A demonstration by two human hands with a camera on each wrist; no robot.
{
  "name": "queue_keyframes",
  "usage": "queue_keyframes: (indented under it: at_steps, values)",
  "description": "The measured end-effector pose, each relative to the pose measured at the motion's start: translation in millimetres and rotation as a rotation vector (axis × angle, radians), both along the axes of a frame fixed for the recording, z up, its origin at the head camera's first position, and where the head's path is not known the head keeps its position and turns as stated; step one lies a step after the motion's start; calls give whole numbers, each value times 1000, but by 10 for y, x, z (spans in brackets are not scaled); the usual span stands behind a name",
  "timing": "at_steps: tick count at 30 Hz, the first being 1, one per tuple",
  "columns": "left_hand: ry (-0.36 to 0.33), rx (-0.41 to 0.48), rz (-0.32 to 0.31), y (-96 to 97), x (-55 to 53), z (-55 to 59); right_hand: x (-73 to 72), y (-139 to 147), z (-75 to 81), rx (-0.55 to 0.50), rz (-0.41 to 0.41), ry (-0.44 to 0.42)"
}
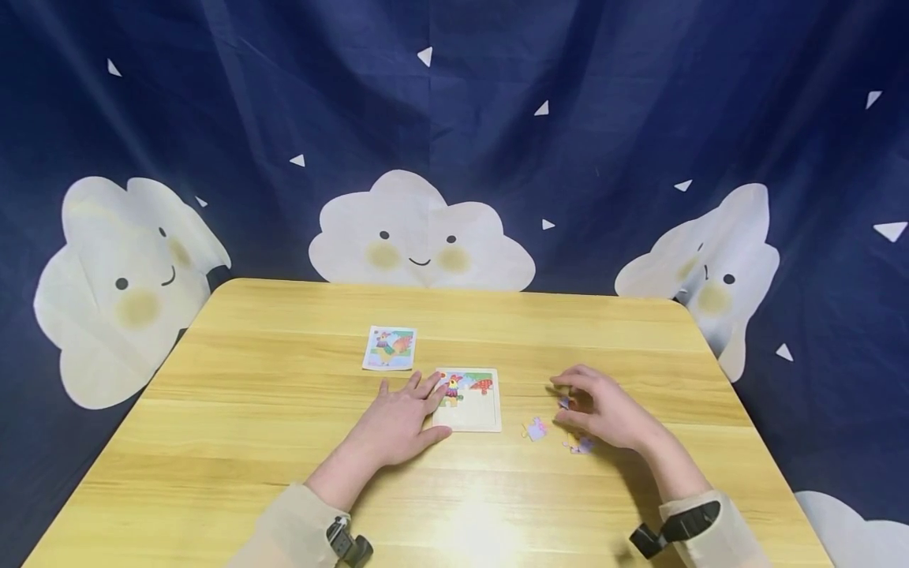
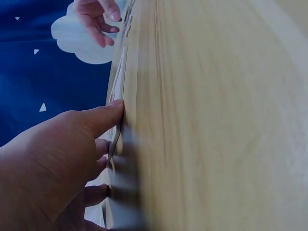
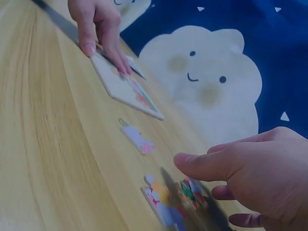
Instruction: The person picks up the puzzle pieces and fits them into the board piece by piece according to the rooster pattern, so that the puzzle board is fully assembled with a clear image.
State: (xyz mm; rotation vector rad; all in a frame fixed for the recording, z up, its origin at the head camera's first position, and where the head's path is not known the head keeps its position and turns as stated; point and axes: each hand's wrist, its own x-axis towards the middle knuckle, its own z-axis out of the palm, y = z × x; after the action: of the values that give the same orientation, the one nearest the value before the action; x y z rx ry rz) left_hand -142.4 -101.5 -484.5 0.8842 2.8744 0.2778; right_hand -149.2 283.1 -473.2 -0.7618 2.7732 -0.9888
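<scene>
Head view, right hand (image 1: 604,414) hides puzzle pieces (image 1: 581,445), grip unclear

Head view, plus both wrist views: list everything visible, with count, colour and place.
Table: one, light wood, fills the foreground.
Puzzle board: one, pale frame, partly filled with coloured picture, table centre.
Picture card: one, multicoloured, behind and left of the board.
Loose puzzle pieces: at least three, mostly lilac, right of the board; one is half hidden under the right hand.
Backdrop: one, dark blue with white smiling clouds, behind the table.
Left hand: flat, fingers on the board's left edge.
Right hand: fingers curled over the loose pieces; grip unclear.
</scene>
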Motion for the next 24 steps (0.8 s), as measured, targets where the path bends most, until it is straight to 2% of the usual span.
queue_keyframes:
  at_steps: [5, 10, 14, 19, 24]
  values:
    - [-8, 0, 4, 0, 2, 5, 21, 58, -29, 54, -23, 31]
    - [-13, 5, 4, 2, -3, 1, 56, 93, -40, 132, -93, 76]
    - [-7, 5, 4, 3, 0, 0, 68, 98, -45, 156, -133, 69]
    - [-5, 4, 7, 5, 6, 1, 60, 96, -43, 138, -127, 40]
    - [-9, 3, 9, 9, 9, -6, 60, 76, -55, 23, -141, -78]
